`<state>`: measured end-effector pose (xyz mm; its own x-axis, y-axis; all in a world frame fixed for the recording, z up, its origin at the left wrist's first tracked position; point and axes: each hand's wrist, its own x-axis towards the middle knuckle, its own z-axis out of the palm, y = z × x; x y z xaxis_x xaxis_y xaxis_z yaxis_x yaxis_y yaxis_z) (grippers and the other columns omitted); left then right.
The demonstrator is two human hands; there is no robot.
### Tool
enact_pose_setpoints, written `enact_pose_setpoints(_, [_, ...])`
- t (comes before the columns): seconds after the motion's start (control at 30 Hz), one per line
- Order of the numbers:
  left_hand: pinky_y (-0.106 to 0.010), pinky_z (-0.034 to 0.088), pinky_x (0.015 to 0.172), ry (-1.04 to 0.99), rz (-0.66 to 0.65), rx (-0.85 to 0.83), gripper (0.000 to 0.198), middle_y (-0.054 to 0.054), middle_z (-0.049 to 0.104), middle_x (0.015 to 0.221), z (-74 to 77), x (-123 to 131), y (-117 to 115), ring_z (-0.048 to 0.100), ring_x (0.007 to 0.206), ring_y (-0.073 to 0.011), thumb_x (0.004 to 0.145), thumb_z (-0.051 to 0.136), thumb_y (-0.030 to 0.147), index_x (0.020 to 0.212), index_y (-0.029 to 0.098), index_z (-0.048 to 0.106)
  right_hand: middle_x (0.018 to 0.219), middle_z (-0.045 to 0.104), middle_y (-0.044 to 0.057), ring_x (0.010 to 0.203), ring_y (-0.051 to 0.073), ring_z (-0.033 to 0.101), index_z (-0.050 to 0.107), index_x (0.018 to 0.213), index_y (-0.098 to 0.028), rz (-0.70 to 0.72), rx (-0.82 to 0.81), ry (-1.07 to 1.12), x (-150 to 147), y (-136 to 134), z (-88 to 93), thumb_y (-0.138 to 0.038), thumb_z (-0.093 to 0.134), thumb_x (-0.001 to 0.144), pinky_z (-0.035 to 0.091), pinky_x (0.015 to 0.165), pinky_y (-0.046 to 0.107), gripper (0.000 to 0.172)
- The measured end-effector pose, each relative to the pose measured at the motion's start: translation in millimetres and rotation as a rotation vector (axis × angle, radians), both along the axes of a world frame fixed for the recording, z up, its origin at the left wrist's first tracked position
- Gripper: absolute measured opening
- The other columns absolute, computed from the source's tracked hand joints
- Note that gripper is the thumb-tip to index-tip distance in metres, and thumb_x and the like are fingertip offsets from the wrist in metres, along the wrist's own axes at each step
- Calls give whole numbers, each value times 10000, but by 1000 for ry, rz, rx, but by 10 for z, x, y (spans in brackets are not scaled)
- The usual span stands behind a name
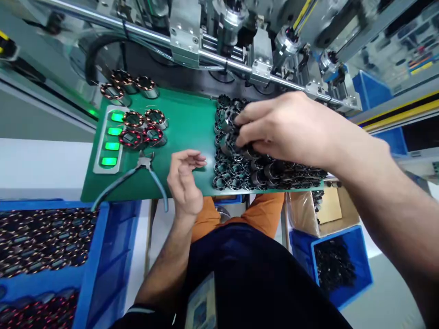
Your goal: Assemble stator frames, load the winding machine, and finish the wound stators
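Note:
My right hand (pixel 288 130) reaches over rows of black unwound stator cores (pixel 236 169) on the green work surface (pixel 188 116). Its thumb and fingers close on a stator core (pixel 230 141) at the upper left of the stack; the fingers partly hide it. Left of the rows, my left hand (pixel 185 183) hovers near the front edge, loosely curled, with nothing seen in it. Several copper-wound stators (pixel 156 119) stand at the left, some with reddish windings. Cutting pliers (pixel 146 164) with blue handles lie with their jaws towards those stators.
A panel with green lit buttons (pixel 102 157) sits at the left. Behind is a machine with metal rails (pixel 236 64) and spindles. Blue bins with wound stators (pixel 103 256) stand lower left; a cardboard box (pixel 302 210) and a blue bin (pixel 365 269) are lower right.

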<state>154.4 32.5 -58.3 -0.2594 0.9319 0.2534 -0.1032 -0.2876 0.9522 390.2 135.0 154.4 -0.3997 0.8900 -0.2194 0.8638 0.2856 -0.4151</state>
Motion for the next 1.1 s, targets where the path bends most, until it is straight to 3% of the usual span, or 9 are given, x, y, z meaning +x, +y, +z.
enact_pose_setpoints(0.07, [-441,684,913,29,-29,14,538,-79,833,1135,38,-27,-23,836,1022,-259,1262,540,759,1324,297,809,1475,894,-102,1601,389,769,992,1121,-372,234,-39,-145,-153,394,-177,-450,915,1073,735,1195,458,120])
enact_pose_setpoints(0.13, [-432,675,904,74,-48,33,493,-66,837,1135,66,-41,-30,838,1015,-250,1275,536,726,1323,317,808,1542,847,-79,1687,438,676,972,1256,-275,323,-63,-253,-170,628,-363,-342,795,1121,719,1098,403,233])
enact_pose_setpoints(0.33, [-441,688,914,133,-101,47,502,-83,844,1149,66,-75,-53,836,1026,-259,1285,520,683,1328,260,787,1613,756,5,1617,447,729,944,1277,-142,62,-243,-340,31,851,-791,-286,586,1155,606,941,239,406])
enact_pose_setpoints(0.5, [-443,695,924,187,-126,28,531,-87,847,1149,79,-101,-69,845,1024,-257,1279,509,706,1317,245,771,1639,749,-15,1647,455,697,948,1332,-182,198,-218,-363,-119,740,-587,-260,609,1129,582,952,259,403])
enact_pose_setpoints(0.67, [-431,682,914,172,-133,32,473,-72,843,1135,109,-102,-72,842,1024,-246,1282,547,661,1315,251,781,1534,825,-36,1695,431,661,940,1309,-205,283,-174,-311,-263,645,-367,-82,761,1057,669,1163,452,332])
enact_pose_setpoints(0.77, [-445,693,920,194,-135,6,509,-80,846,1132,109,-103,-78,843,1028,-258,1274,533,698,1309,251,774,1478,859,-56,1661,411,694,948,1236,-223,213,-185,-239,-242,660,-359,-11,844,995,636,1298,571,337])
enact_pose_setpoints(0.87, [-434,686,922,191,-137,18,492,-80,845,1133,94,-102,-82,840,1025,-250,1278,543,677,1314,245,776,1434,867,-64,1616,371,735,942,1275,-233,283,-125,-311,-209,687,-380,-67,778,1084,570,1357,607,302])
enact_pose_setpoints(0.97, [-415,676,924,184,-135,39,448,-72,844,1138,79,-100,-82,838,1026,-238,1287,560,628,1322,241,784,1364,880,-42,1532,327,795,935,1298,-211,391,-42,-372,-199,691,-402,-94,685,1157,574,1332,555,309])
enact_pose_setpoints(1.1, [-397,670,919,195,-134,50,437,-66,841,1138,74,-98,-78,838,1027,-225,1293,563,612,1325,237,785,1319,916,10,1353,316,880,937,1255,-203,441,66,-409,-238,668,-442,-16,814,1055,671,1219,458,300])
